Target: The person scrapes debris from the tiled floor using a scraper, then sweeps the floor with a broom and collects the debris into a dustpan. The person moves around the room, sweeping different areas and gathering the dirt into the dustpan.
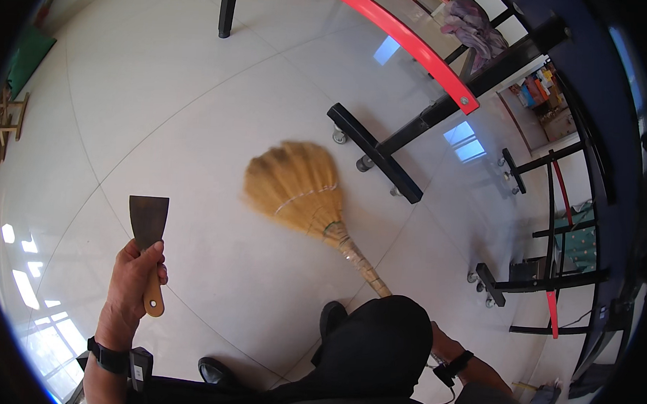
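My left hand (140,272) grips a putty knife (148,220) by its wooden handle, its broad dark metal blade pointing away from me. A straw broom (296,192) reaches across the tiled floor ahead of me. Its fanned bristles are slightly blurred, and its wrapped handle runs back behind my bent knee. At that knee's right side is my right hand (443,340), on the line of the broom handle. The knee hides its fingers and the grip itself.
A table-tennis table (583,67) folded upright stands on the right, with a black wheeled base (378,153) and a red curved bar (403,39). A purple cloth (470,28) hangs on its frame. Small wooden stools (9,117) and a green item (29,60) line the left side.
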`<state>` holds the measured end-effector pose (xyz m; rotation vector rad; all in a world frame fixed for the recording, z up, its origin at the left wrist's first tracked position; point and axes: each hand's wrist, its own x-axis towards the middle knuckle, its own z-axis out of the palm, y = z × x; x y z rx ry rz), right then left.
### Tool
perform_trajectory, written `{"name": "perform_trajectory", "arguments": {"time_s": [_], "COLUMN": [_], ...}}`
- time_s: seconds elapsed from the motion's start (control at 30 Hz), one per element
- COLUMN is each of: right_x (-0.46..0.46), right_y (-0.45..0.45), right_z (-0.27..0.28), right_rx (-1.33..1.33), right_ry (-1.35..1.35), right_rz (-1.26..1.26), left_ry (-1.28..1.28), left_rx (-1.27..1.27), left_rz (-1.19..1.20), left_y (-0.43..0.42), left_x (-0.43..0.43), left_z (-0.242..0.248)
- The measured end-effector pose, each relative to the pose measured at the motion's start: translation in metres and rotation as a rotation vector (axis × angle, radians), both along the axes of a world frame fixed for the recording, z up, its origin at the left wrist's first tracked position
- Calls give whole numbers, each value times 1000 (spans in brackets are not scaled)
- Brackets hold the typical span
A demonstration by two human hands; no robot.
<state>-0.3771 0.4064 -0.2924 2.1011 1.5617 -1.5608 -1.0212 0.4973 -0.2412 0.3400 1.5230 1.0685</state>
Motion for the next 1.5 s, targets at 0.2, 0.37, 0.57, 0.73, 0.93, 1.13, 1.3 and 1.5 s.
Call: {"name": "perform_trajectory", "arguments": {"time_s": [0.2,0.37,0.57,0.73,0.93,1.13,1.3,1.5], "right_x": [22,40,35,20,-26,-75,-110,-167], "right_y": [-40,-64,-53,-14,15,71,206,395], "right_z": [-21,-31,-47,-62,-18,-31,-118,-169], "right_rx": [43,246,230,276,77,14,586,719], "right_ry": [149,38,143,138,136,239,155,49], "right_rz": [74,383,145,437,406,447,604,415], "left_ry": [-47,-7,1,3,38,64,186,432], "left_rx": [35,1,-8,-17,-49,-47,-3,-3], "left_rz": [-12,-6,-23,-41,-57,-37,28,319], "left_y": [3,4,3,7,8,9,-9,-73], "left_x": [7,9,10,15,14,16,12,6], "left_z": [-1,-3,-5,-7,-10,-3,29,93]}}
